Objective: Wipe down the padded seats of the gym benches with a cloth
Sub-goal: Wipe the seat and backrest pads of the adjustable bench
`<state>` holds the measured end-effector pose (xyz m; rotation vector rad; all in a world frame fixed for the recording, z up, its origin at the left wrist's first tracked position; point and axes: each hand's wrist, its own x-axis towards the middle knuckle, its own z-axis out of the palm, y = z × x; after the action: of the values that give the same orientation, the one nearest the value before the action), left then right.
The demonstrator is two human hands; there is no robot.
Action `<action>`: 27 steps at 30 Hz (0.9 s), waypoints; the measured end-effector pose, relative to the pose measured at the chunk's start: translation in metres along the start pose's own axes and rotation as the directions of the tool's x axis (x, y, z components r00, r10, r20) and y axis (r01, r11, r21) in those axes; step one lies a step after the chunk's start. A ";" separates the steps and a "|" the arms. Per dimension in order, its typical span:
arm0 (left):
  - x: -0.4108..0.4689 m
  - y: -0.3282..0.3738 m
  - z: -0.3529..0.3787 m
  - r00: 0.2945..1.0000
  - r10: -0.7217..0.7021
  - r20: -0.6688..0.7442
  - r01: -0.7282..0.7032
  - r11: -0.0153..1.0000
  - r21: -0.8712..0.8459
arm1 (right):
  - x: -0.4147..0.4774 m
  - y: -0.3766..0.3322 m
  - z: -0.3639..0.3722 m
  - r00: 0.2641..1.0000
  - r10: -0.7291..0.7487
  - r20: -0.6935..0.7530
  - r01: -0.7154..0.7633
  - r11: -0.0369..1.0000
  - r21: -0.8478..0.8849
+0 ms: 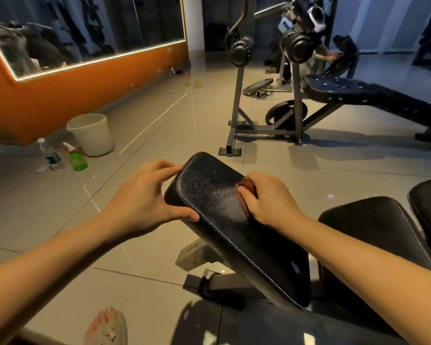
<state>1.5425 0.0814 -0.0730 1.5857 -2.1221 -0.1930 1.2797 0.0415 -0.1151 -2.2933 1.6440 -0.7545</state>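
Note:
A black padded bench seat (224, 220) runs from the centre toward the lower right, its leather shiny near the far end. My left hand (147, 195) grips the pad's left edge near that far end, fingers over the rim and thumb on the side. My right hand (269, 197) presses a bunched brown cloth (248, 186) onto the pad's right side; most of the cloth is hidden under the hand. A second black pad (376, 227) lies just to the right. Another black bench (353, 92) stands further back on the right.
A white bucket (91, 133), a clear bottle (50, 155) and a green spray bottle (76, 158) stand on the tiled floor at the left, below an orange wall with a mirror (85, 31). A rack with weight plates (266, 95) stands behind the bench. A shoe (107, 327) shows below.

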 end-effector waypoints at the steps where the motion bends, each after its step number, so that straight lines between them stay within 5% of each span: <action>1: -0.003 0.002 0.001 1.000 -0.009 -0.018 0.009 1.000 0.006 | 0.006 0.016 -0.002 0.994 0.108 -0.008 -0.109 0.993 -0.053; 4: -0.007 0.004 0.004 0.999 -0.033 -0.030 0.032 0.999 -0.029 | 0.014 0.018 -0.002 0.985 0.169 -0.028 -0.171 0.979 -0.107; 9: -0.013 0.006 0.004 0.997 -0.076 0.010 0.076 0.995 -0.070 | 0.022 -0.056 -0.005 0.974 -0.225 -0.010 0.225 0.970 0.088; 14: -0.018 0.010 0.001 0.992 -0.125 0.022 0.126 0.989 -0.079 | 0.049 -0.046 -0.020 0.997 -0.068 0.037 0.067 0.997 0.036; 19: -0.013 0.011 -0.002 0.995 -0.094 0.037 0.096 0.995 -0.042 | -0.001 -0.066 -0.022 0.940 -0.309 0.146 0.315 0.949 -0.024; 27: -0.016 -0.004 0.011 0.998 -0.058 -0.016 0.057 0.994 -0.094 | 0.058 -0.058 -0.013 0.989 -0.146 -0.005 0.142 0.974 -0.177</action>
<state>1.5443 0.0933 -0.0886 1.5891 -2.0247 -0.2912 1.3347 0.0092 -0.0613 -2.5593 1.6255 -0.6847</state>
